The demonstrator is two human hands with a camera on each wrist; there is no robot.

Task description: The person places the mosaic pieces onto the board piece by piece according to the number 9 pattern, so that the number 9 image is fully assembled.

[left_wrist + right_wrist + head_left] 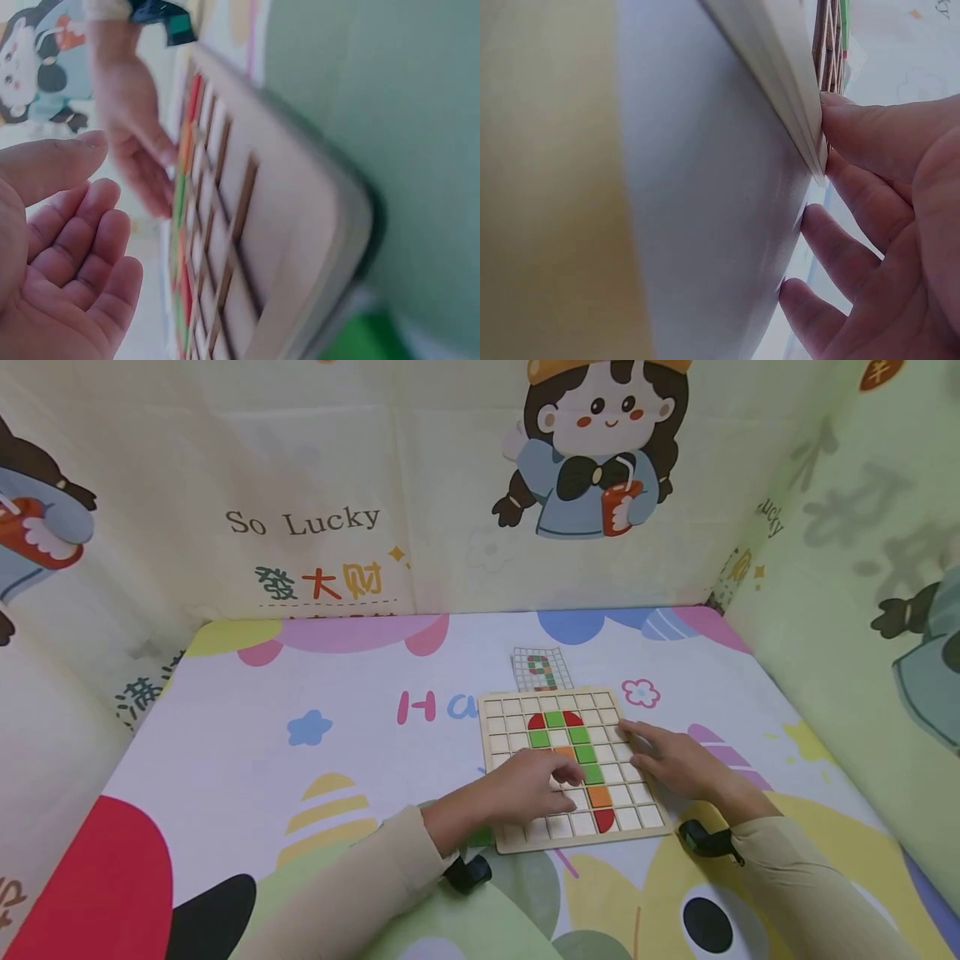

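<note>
A square wooden grid board (pixel 651 817) lies on the table. Red, green and orange tiles (pixel 583 753) form a question-mark-like shape in its cells; some cells are covered by my left hand. That left hand (pixel 525 787) hovers over the board's lower middle. Its fingers (pixel 112 292) curl loosely, with nothing visible between them and the thumb. Beside the board's right edge, my right hand (pixel 678 762) touches the rim. The right wrist view shows its thumb (pixel 866 135) against the board edge, while lower fingertips (pixel 802 300) rest on the tabletop.
A pattern card (pixel 561 670) with a matching coloured grid design lies behind the board, partly covered by it. Something green (pixel 481 837) shows at the board's lower left corner. Printed curtains (pixel 322 452) hang around the colourful tablecloth (pixel 225 735).
</note>
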